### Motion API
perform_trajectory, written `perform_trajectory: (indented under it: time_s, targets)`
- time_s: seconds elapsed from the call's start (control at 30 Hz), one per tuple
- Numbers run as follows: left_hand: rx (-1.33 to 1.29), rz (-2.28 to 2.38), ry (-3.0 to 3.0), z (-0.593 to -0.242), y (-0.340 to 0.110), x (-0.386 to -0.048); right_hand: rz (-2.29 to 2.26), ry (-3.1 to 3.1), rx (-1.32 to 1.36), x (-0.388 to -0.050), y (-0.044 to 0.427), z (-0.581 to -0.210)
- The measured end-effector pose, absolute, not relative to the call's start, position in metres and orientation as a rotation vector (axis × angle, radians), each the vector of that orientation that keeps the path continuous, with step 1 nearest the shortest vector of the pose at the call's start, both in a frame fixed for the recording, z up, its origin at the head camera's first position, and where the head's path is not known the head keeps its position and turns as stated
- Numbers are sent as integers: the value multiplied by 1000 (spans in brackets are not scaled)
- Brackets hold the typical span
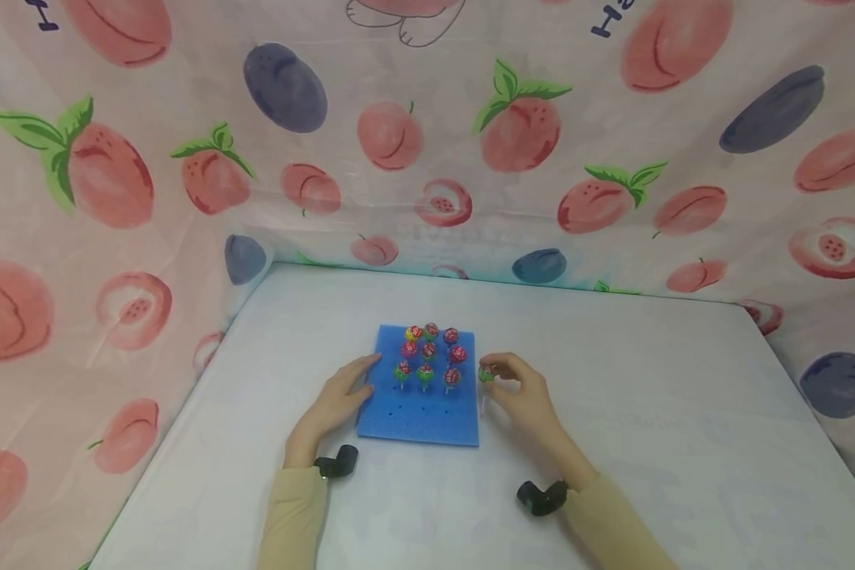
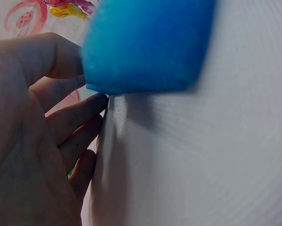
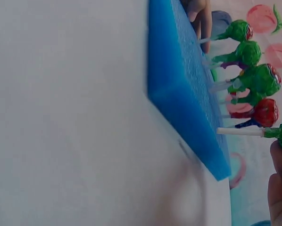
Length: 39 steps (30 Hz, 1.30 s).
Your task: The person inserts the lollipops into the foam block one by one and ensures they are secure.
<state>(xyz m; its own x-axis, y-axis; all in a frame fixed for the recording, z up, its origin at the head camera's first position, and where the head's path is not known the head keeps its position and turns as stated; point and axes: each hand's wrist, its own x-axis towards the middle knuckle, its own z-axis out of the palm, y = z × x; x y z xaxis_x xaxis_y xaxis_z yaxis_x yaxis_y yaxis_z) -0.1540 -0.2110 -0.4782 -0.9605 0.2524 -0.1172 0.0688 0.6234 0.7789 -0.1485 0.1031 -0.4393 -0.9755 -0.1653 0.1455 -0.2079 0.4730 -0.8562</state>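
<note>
A blue foam block (image 1: 420,429) lies on the table, with several wrapped lollipops (image 1: 425,372) standing upright in rows on their sticks. Some holes show in its front part. At the block's left edge rests my left hand (image 1: 336,400), touching the side with its fingers and thumb (image 2: 68,61). Just off the right edge, my right hand (image 1: 527,400) pinches a green-wrapped lollipop (image 1: 486,374) by its head. That lollipop's white stick (image 3: 240,132) points down, beside the block; in the right wrist view only part of the hand shows.
A white cloth (image 1: 648,396) covers the table around the block. Behind and to the left hangs a pink curtain (image 1: 463,142) printed with fruit. Dark wrist cameras (image 1: 543,497) sit on both wrists.
</note>
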Motion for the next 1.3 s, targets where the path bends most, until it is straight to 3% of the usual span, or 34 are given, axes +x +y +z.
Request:
perform_trajectory:
  time_s: [1.3]
  targets:
    - [271, 1244, 2617, -473, -214, -162, 1426, -2466, 558, -135, 72, -446]
